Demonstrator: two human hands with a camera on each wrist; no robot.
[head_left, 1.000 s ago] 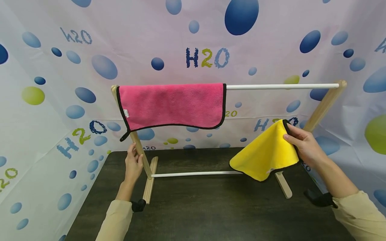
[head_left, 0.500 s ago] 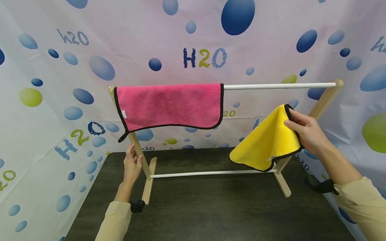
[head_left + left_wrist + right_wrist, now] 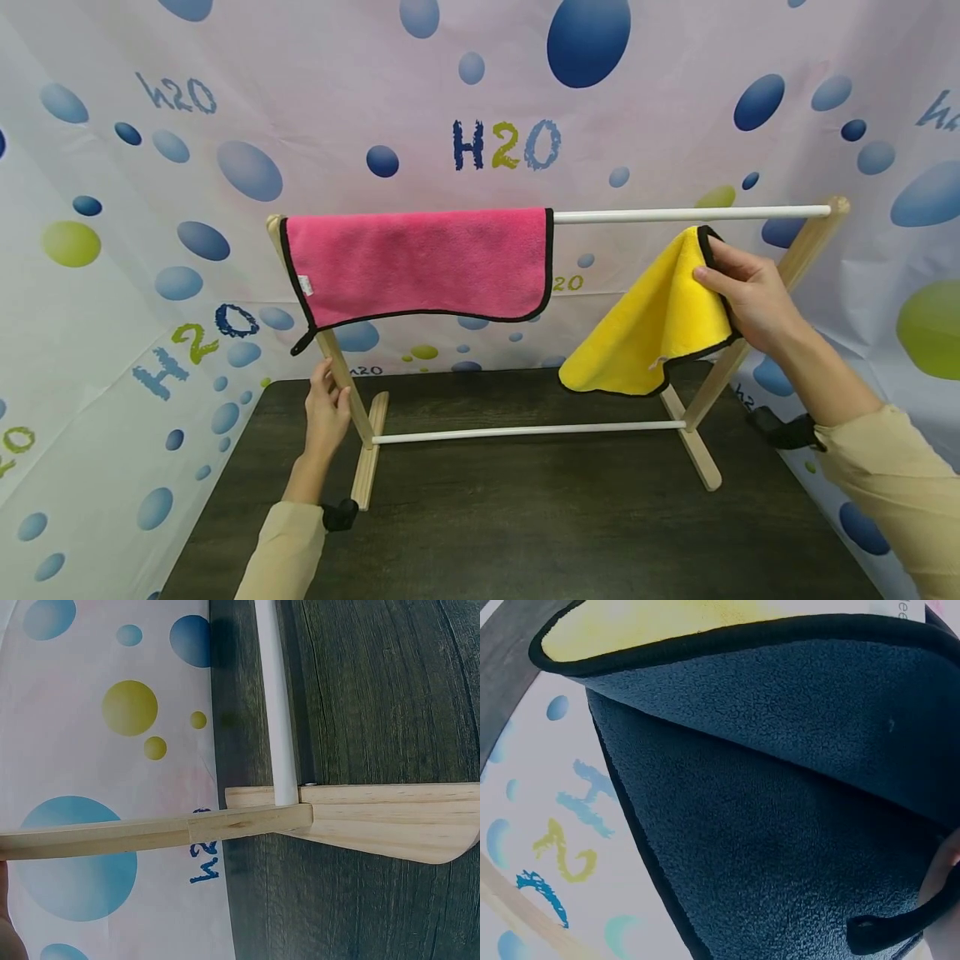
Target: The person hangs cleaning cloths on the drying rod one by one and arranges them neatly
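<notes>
Here's the yellow cloth (image 3: 660, 325), right of centre in the head view, hanging on a slant just below the upper white bar (image 3: 690, 215). The right hand (image 3: 757, 296) has it: the grip is a firm pinch, thumb in front, on the cloth's black-edged upper corner. Over to the right wrist view, and the cloth's dark blue face fills the middle, a strip of yellow along the top, a black loop (image 3: 892, 922) at lower right beside the hand. Across to the left hand (image 3: 327, 417), left of centre: its fingers and thumb touch the left upright (image 3: 348, 387), though whether that grip closes round the wood, I can't tell. Above it, the pink cloth (image 3: 420, 271) drapes over the left stretch of the upper bar, small white tag at its left edge. The right upright (image 3: 813, 237) leans behind the right hand, and the lower white bar (image 3: 525, 432) runs between the wooden feet on the dark worktop (image 3: 480, 525). Behind everything, a pale backdrop (image 3: 322, 83) with blue and green dots and "H2O" lettering.
</notes>
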